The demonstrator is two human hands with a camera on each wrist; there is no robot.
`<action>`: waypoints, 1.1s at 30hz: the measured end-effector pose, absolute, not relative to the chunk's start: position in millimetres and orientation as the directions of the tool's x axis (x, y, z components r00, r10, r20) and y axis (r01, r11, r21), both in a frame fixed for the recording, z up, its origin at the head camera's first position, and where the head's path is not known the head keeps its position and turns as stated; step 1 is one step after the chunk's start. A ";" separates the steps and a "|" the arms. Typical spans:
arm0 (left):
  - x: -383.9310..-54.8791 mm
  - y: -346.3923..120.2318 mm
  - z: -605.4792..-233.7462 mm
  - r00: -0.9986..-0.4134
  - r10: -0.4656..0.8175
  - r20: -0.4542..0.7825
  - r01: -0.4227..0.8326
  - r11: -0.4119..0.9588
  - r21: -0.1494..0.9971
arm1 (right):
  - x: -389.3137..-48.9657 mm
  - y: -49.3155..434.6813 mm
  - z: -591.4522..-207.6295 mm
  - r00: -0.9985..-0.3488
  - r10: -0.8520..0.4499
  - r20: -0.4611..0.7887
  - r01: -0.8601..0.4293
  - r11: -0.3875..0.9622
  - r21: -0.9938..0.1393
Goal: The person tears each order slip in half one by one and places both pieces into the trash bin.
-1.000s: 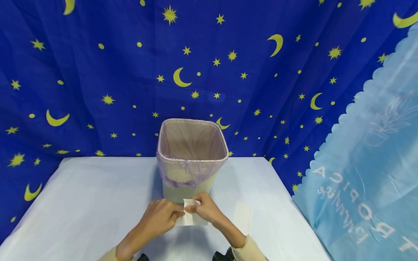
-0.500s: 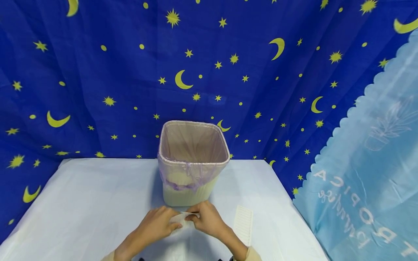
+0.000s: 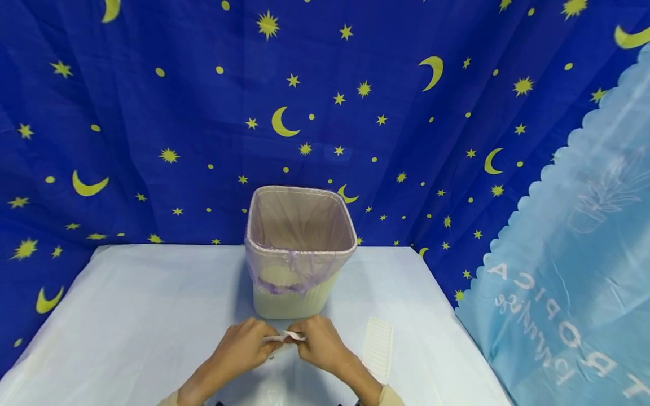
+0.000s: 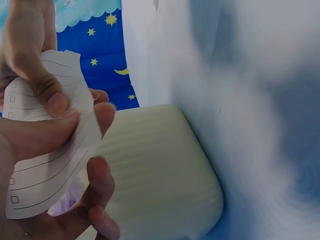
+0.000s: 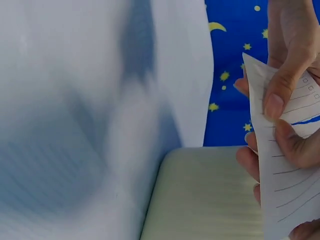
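Both hands meet in front of the bin and pinch one white lined sheet of paper (image 3: 274, 338) with small checkboxes along one edge. My left hand (image 3: 244, 343) holds its left part, thumb pressed on the printed face in the left wrist view. Close beside it, my right hand (image 3: 321, 343) grips the other part, the two thumb tips almost together. A split in the paper (image 5: 282, 172) opens from the far edge between the thumbs, with blue showing through. From the head the sheet appears nearly edge-on and twisted, mostly hidden by the fingers.
A pale bin (image 3: 289, 301) with a translucent purple liner (image 3: 299, 268) stands just beyond the hands. Another white lined sheet (image 3: 379, 344) lies on the white-covered table (image 3: 167, 316) right of the right forearm. A starry blue cloth (image 3: 203, 113) hangs behind.
The paper has turned from a broad visible face to a narrow, twisted edge in the head view. Both hands have come slightly lower in the head view, knuckles now turned up.
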State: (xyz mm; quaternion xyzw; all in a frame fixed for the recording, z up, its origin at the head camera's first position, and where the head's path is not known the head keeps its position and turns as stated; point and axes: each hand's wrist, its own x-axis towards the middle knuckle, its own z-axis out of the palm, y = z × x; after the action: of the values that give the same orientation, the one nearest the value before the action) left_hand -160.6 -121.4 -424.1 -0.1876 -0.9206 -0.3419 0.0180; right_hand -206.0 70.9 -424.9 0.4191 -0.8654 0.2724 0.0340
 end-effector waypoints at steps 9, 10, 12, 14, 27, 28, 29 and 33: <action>-158.2 -116.2 -420.6 -0.890 0.279 0.361 0.438 0.741 0.509 | -209.0 67.6 -424.9 -0.768 -0.576 0.282 -0.567 0.404 -0.718; -158.0 -115.6 -420.3 -0.886 0.272 0.376 0.441 0.744 0.502 | -209.6 67.2 -424.5 -0.780 -0.561 0.277 -0.547 0.398 -0.736; -157.2 -114.9 -419.8 -0.884 0.266 0.384 0.443 0.739 0.507 | -210.7 66.9 -423.9 -0.812 -0.523 0.258 -0.495 0.383 -0.780; -157.0 -113.7 -419.2 -0.887 0.260 0.382 0.438 0.736 0.515 | -211.8 67.2 -424.1 -0.846 -0.489 0.214 -0.422 0.366 -0.829; -155.3 -108.8 -420.1 -0.896 0.212 0.391 0.412 0.728 0.548 | -213.2 72.3 -426.8 -0.896 -0.443 0.032 -0.156 0.246 -0.956; -155.3 -108.5 -420.3 -0.894 0.208 0.397 0.413 0.729 0.546 | -213.6 73.0 -427.0 -0.895 -0.445 0.040 -0.164 0.244 -0.956; -155.3 -108.1 -420.7 -0.891 0.205 0.404 0.414 0.730 0.543 | -214.2 73.6 -427.4 -0.892 -0.450 0.049 -0.174 0.241 -0.955; -155.6 -107.7 -421.2 -0.873 0.201 0.444 0.435 0.731 0.525 | -217.7 78.1 -431.1 -0.888 -0.450 0.093 -0.236 0.274 -0.932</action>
State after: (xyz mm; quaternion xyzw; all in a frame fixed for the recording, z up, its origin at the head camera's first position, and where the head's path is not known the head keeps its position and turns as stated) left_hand -155.6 -107.7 -421.2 -0.1744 -0.9124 -0.3226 0.1817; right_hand -217.7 78.1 -431.1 0.2164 -0.7926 0.5621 -0.0948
